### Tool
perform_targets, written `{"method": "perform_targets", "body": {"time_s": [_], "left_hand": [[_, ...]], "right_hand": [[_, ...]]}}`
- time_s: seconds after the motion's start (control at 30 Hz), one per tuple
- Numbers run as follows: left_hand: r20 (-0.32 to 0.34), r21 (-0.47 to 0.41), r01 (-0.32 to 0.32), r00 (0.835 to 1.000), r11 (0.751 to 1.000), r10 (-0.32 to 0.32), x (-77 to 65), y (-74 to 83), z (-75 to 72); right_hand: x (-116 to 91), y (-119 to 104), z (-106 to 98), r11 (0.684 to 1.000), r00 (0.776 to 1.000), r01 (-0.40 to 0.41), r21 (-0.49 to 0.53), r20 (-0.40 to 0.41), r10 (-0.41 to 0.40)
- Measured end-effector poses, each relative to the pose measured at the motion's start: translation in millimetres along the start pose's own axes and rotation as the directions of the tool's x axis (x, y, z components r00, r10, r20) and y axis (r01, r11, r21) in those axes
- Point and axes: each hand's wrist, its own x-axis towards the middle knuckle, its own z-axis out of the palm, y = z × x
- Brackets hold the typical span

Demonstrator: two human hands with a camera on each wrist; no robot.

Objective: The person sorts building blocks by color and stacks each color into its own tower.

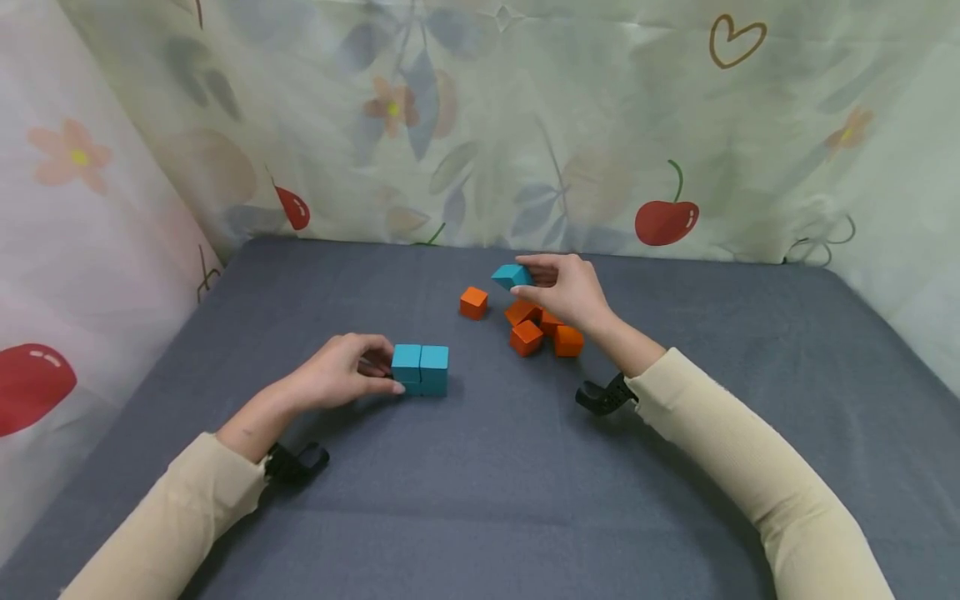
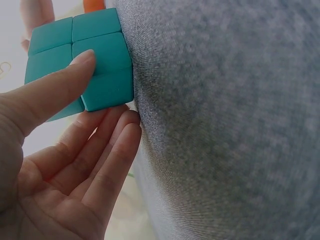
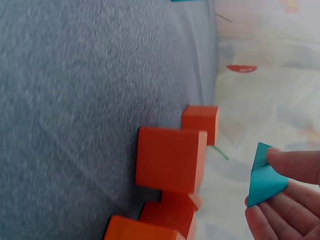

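Note:
In the head view my left hand [image 1: 341, 372] holds the left side of a compact block of teal-blue cubes [image 1: 433, 368] on the cloth. Its thumb lies across the seams of the cubes' near face in the left wrist view, with fingers on the far side. My right hand [image 1: 568, 287] is raised over several orange cubes [image 1: 527, 337] farther back. Between thumb and fingertips it pinches a teal-blue block [image 1: 512, 276] with slanted, pointed edges, which the right wrist view shows from another side [image 3: 266, 184]. Part of that block is hidden by the fingers.
One orange cube [image 1: 473, 303] sits slightly apart, left of the orange cluster. Grey cloth [image 1: 480, 517] covers the table. A patterned curtain [image 1: 487, 125] hangs along the back edge, with another on the left. Black straps [image 1: 603, 396] hang under both wrists.

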Motion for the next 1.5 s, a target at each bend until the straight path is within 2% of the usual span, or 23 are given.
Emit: {"method": "perform_targets", "body": {"time_s": [0.37, 0.57, 1.03, 1.5], "left_hand": [[0.001, -0.003, 0.01, 1.0, 1.0, -0.01, -0.1, -0.8, 1.1], [0.0, -0.002, 0.015, 1.0, 1.0, -0.015, 0.7, -1.4, 0.8], [0.007, -0.001, 0.007, 1.0, 1.0, -0.007, -1.7, -0.6, -2.7], [0.018, -0.02, -0.007, 1.0, 1.0, 0.007, 0.9, -1.6, -1.4]], "right_hand": [[-12, -15, 8, 0.998, 0.997, 0.065, -0.004, 0.039, -0.064], [-16, -22, 14, 0.992, 0.99, 0.121, 0.031, 0.067, -0.123], [-27, -38, 29, 0.981, 0.976, 0.172, 0.093, 0.121, -0.183], [-35, -47, 41, 0.944, 0.924, 0.304, 0.127, 0.201, -0.324]]}}
